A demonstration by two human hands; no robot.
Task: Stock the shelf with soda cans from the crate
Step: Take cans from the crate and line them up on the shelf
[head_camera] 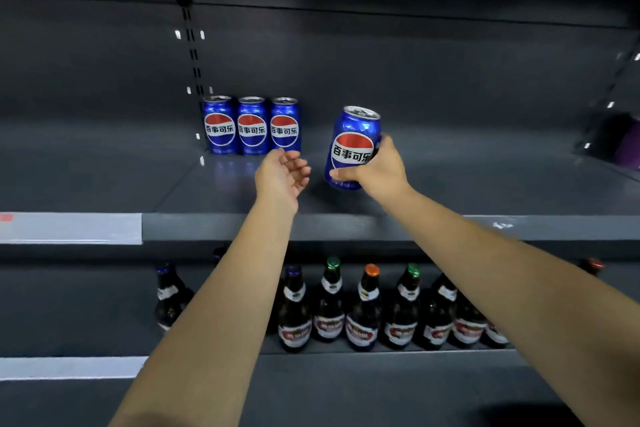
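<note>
Cans [251, 125], three upright in a row, stand far left on the shelf [450, 191], while the right hand [377, 168] grips a tilted fourth can [351, 146] right of them and the left hand [282, 173] hangs loose-fingered, holding nothing, above bottles [363, 308] on the lower shelf [398, 367].

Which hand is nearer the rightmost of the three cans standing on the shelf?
Left. The left hand hovers open just in front of the rightmost standing can; the right hand is off to its right, gripping a fourth can.
</note>
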